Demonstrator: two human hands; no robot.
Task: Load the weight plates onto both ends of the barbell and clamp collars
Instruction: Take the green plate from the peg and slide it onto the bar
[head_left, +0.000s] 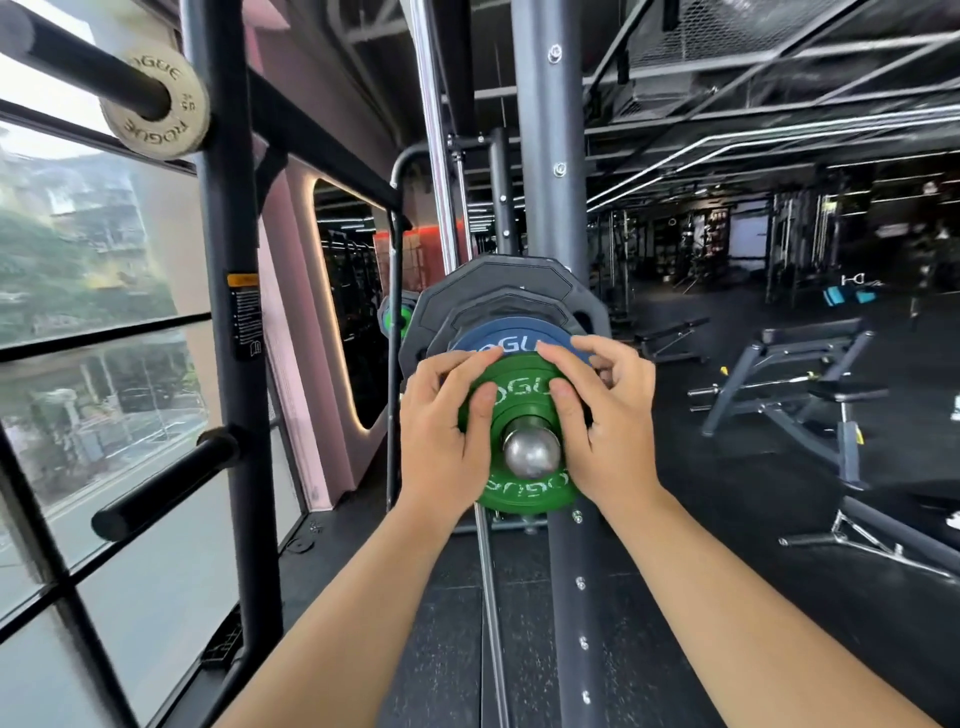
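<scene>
1. Looks end-on along the barbell sleeve, with its rounded steel tip near and central, between the two thumbs
2. Clasps the green plate with the left grip: fingers curled over the upper left rim, thumb laid flat on the plate's face
3. Clasps the same plate with the right grip: thumb on the face just right of the sleeve, index fingertip at the top rim, other fingers bent round the right edge
4. Shows the green plate threaded on the sleeve as the nearest disc of the stack, with the steel tip poking out through its hole
5. Finds a larger blue plate directly behind it, then two black plates farther back, each wider than the one before; cannot tell whether green touches blue
6. Sets the whole stack in front of a grey rack upright
7. Picks out a small pale plate on a dark peg at upper left, and a bare peg lower left, both beside the window
8. Catches a bench on the dark floor to the right, well apart from the stack
</scene>
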